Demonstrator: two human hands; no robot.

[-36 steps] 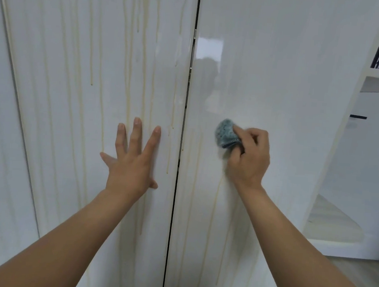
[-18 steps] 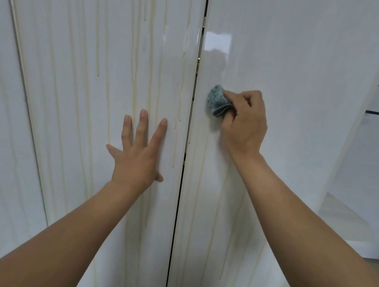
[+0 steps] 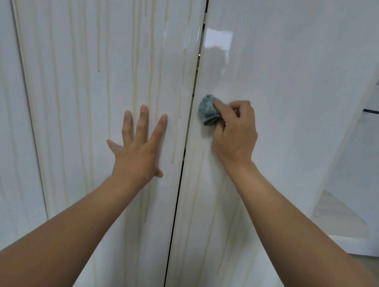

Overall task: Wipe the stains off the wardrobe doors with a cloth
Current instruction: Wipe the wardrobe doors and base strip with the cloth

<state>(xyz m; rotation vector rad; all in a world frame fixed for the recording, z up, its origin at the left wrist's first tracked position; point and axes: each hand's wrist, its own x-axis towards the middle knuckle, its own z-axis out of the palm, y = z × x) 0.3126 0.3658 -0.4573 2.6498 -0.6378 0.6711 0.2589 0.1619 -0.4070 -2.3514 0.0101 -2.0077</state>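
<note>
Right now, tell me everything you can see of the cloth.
The cloth is a small blue-grey wad, fuzzy like microfibre, with a stitched edge low down. The right hand grips it, fingers curled over it, pressing it on the glossy white right door, close beside the gap between the doors.

Left hand pressed flat, fingers spread; right hand grips the cloth.

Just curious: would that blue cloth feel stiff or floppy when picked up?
Probably floppy: the cloth sits crumpled under the right hand. Likely light, since curled fingers alone hold it against the door.
</note>
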